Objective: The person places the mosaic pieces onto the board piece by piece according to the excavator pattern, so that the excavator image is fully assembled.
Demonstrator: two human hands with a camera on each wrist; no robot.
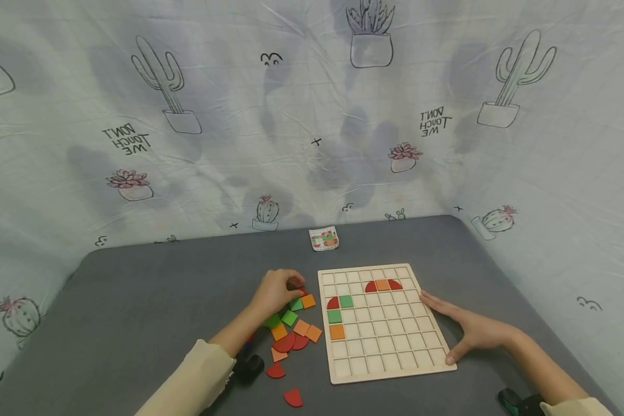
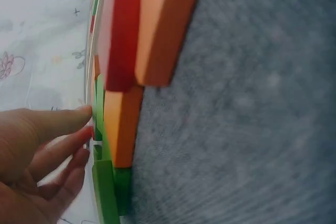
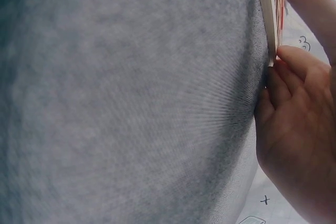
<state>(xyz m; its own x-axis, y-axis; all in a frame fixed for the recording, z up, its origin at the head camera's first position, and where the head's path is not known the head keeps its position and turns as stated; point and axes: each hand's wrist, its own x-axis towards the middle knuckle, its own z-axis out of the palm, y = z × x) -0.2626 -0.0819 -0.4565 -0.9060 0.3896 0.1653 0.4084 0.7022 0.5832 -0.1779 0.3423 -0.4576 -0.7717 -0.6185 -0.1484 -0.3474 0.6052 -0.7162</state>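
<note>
My left hand [image 1: 277, 293] is over the loose tile pile left of the board, its thumb and fingertips pinching a red quarter-circle tile [image 1: 302, 291]. Right beside those fingertips lie a green square tile [image 1: 297, 304] and an orange square tile [image 1: 308, 301]. In the left wrist view the fingers [image 2: 60, 121] reach in behind stacked green tiles [image 2: 106, 192]. My right hand [image 1: 475, 329] rests along the right edge of the wooden grid board [image 1: 390, 364], fingers straight, thumb by the near corner. Red, green and orange tiles sit in some board cells, including a green square [image 1: 334, 316].
A small patterned card [image 1: 324, 238] lies at the back of the grey table [image 1: 187, 294]. More loose tiles spread toward the front, with a red quarter-circle [image 1: 293, 397] nearest. Behind the table hangs a cactus-print cloth [image 1: 229, 115].
</note>
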